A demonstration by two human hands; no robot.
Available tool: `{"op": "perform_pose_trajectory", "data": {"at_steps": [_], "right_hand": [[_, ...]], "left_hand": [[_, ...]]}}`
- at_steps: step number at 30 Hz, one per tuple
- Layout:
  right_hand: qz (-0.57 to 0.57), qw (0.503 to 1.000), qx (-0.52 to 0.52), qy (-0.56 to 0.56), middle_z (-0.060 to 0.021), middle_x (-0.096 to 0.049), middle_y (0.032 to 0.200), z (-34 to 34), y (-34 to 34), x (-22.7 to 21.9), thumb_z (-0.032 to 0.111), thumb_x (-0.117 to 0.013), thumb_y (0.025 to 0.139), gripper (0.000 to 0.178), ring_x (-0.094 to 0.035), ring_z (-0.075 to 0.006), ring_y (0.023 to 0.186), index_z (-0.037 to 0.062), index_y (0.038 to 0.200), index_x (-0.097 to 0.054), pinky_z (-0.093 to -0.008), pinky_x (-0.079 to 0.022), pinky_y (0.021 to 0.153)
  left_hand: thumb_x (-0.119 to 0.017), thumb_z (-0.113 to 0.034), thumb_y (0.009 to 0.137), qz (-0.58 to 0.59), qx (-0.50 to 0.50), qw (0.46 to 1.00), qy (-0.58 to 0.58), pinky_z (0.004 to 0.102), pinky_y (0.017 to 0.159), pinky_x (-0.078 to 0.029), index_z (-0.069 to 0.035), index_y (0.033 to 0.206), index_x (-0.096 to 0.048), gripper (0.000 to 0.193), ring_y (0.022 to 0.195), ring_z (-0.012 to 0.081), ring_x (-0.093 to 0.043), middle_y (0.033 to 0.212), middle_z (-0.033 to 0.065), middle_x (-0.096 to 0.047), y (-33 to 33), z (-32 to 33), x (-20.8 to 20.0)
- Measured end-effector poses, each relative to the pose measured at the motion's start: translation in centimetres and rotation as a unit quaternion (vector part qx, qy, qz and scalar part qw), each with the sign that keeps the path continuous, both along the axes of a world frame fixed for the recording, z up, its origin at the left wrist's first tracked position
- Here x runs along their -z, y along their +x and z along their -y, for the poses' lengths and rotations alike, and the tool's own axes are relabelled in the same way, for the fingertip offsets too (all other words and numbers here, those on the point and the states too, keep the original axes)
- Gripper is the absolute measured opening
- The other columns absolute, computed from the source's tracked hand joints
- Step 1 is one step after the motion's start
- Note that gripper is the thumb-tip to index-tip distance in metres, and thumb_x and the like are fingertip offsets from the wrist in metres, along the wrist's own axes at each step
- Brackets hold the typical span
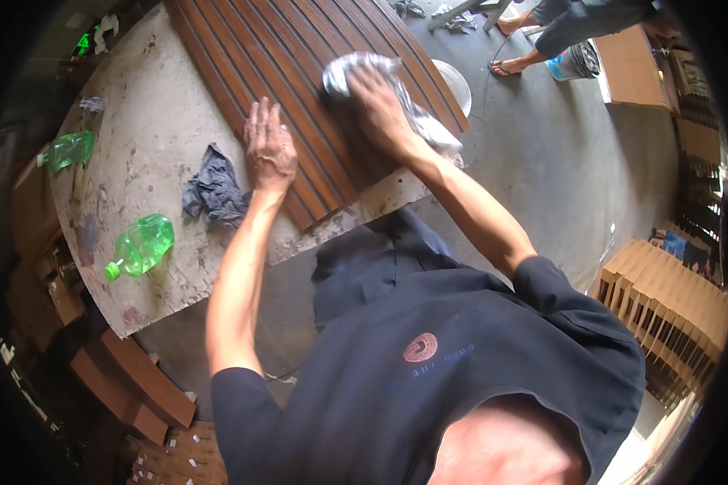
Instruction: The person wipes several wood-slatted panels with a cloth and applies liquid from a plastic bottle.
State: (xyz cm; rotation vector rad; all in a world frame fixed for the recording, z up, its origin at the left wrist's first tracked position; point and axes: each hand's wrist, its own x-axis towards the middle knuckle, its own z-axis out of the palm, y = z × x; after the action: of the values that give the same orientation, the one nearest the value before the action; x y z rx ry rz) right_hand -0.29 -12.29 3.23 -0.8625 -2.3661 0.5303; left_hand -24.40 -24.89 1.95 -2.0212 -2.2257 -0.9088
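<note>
- White-and-grey cloth (pixel 435 131) lies bunched under the right hand (pixel 374 101), its loose end trailing toward the panel's near right edge; the hand rests over the cloth, but blur keeps me from telling whether the fingers pinch it or merely press on it.
- Left hand (pixel 269 153) is laid flat, palm down, near the left edge of the panel, fingers straight and close together, gripping nothing.
- Brown slatted panel (pixel 315 121) with dark grooves lies beneath both hands, slanting across the tabletop (pixel 162 105), which is pale, stained and worn.
- Dark grey rag (pixel 216 186) lies crumpled just left of the left wrist.
- Green clear bottle (pixel 144 246) lies on its side farther left, its cap toward the lower left; a second green bottle (pixel 70 151) lies beyond it near the tabletop's left edge.
- Small grey scrap (pixel 92 104) sits above that second bottle.
- Pale round object (pixel 455 85) shows partly from behind the panel's right edge.
- Grey floor (pixel 574 162) spreads to the right; at its far side are a co-worker's legs (pixel 534 61) in dark trousers and sandals, beside a bucket (pixel 576 65).
- Tan stacked pieces (pixel 663 299) stand at the right.
</note>
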Motion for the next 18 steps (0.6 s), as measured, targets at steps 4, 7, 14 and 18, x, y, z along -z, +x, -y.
{"op": "perform_pose_trajectory", "data": {"at_steps": [4,7,14,18], "right_hand": [[0.063,0.996,-0.060,-0.017,-0.0267,-0.048,0.165,12.5,8.0,-0.6,0.002,-0.060,0.094,0.059,-0.037,-0.0465,0.160,-0.0047,0.152,-0.054,-0.0594,-0.031,0.130],[0.093,0.992,-0.031,-0.078,-0.0266,-0.050,0.163,14.2,6.7,-2.4,0.004,-0.059,0.097,0.056,-0.039,-0.0465,0.159,-0.0042,0.152,-0.055,-0.0593,-0.031,0.130],[-0.003,0.999,0.039,0.012,-0.0289,-0.055,0.157,0.5,-6.5,-0.1,-0.001,-0.060,0.092,0.055,-0.045,-0.0523,0.150,-0.0040,0.147,-0.058,-0.0606,-0.039,0.123],[0.007,0.996,-0.080,-0.035,-0.0278,-0.049,0.164,11.0,0.6,-1.2,0.004,-0.062,0.094,0.062,-0.039,-0.0509,0.157,-0.0044,0.154,-0.054,-0.0597,-0.033,0.129]], "left_hand": [[-0.053,-0.011,0.106,0.017,0.001,1.000,0.016,0.0542,0.130,-0.033,0.004,0.150,-0.059,0.047,0.156,0.0435,-0.043,0.166,0.0238,-0.050,-0.2,0.6,0.5],[-0.052,-0.010,0.107,0.011,-0.022,0.999,0.033,0.0535,0.128,-0.037,0.005,0.146,-0.062,0.043,0.153,0.0445,-0.048,0.159,0.0253,-0.057,-0.2,1.1,0.5],[-0.057,-0.004,0.101,0.024,0.000,0.998,0.054,0.0514,0.128,-0.037,0.000,0.145,-0.063,0.044,0.153,0.0413,-0.048,0.161,0.0201,-0.055,0.0,-0.7,0.3],[-0.052,-0.006,0.105,0.050,-0.036,0.996,0.070,0.0519,0.127,-0.039,0.002,0.144,-0.064,0.042,0.152,0.0412,-0.050,0.158,0.0206,-0.058,-0.7,0.8,1.8]]}}
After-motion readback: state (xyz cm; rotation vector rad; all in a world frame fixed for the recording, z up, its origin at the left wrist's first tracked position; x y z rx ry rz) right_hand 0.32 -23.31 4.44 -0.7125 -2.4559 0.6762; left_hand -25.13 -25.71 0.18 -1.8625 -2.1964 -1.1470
